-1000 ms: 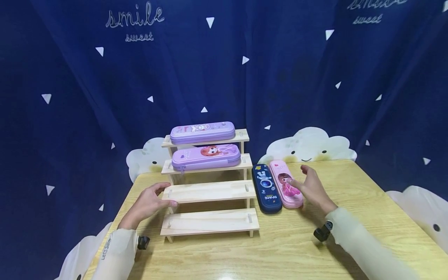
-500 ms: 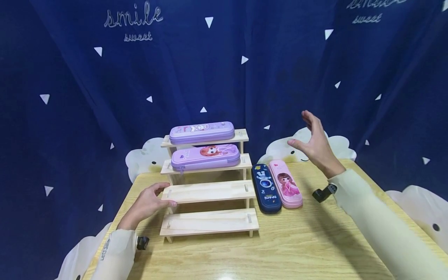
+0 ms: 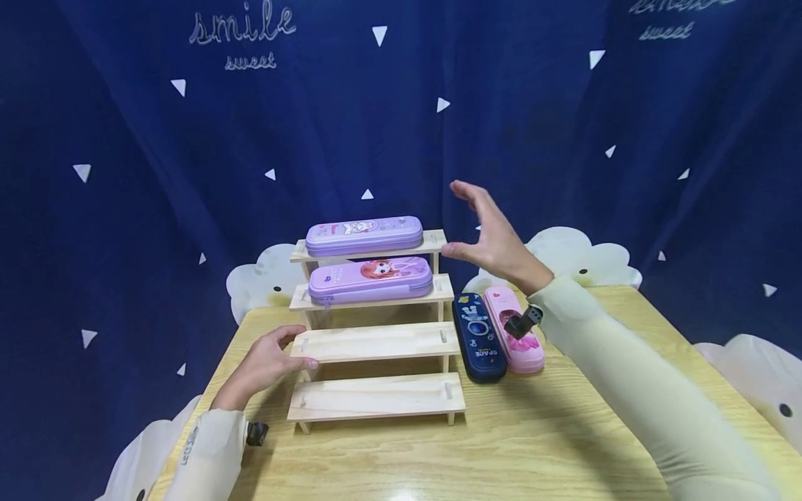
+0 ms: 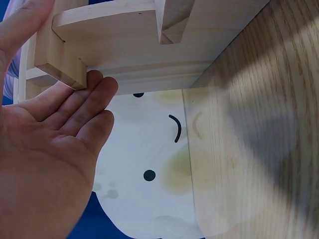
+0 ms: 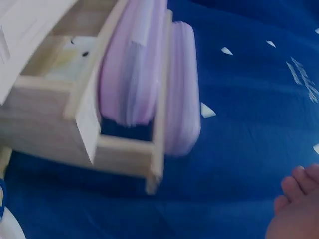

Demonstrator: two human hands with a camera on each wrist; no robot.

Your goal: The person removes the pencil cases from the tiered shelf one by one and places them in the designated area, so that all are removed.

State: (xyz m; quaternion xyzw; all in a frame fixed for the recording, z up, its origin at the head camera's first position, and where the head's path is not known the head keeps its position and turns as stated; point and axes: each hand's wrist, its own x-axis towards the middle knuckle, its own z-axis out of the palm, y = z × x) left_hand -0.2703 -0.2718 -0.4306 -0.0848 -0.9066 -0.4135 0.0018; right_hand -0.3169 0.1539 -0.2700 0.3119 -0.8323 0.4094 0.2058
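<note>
My left hand (image 3: 266, 365) holds the left end of a four-step wooden display rack (image 3: 376, 342), thumb on top of a lower step and fingers beneath. In the left wrist view, the fingers touch the wood (image 4: 60, 62) by a leg. My right hand (image 3: 498, 240) hangs in the air to the right of the top step, thumb and fingers spread with nothing between them. A purple pencil case (image 3: 365, 235) lies on the top step. Another purple pencil case (image 3: 371, 280) with a red-haired doll is one step lower. The right wrist view is blurred.
Right of the rack, a navy space pencil case (image 3: 479, 337) and a pink doll pencil case (image 3: 523, 355) lie side by side on the wooden table (image 3: 388, 466). My right wrist camera partly covers the pink one. A dark blue curtain (image 3: 351, 104) hangs behind.
My right hand has lifted off the pink pencil case, then moved left towards the rack's top step. The left hand stays on the rack, and the pencil cases have not moved.
</note>
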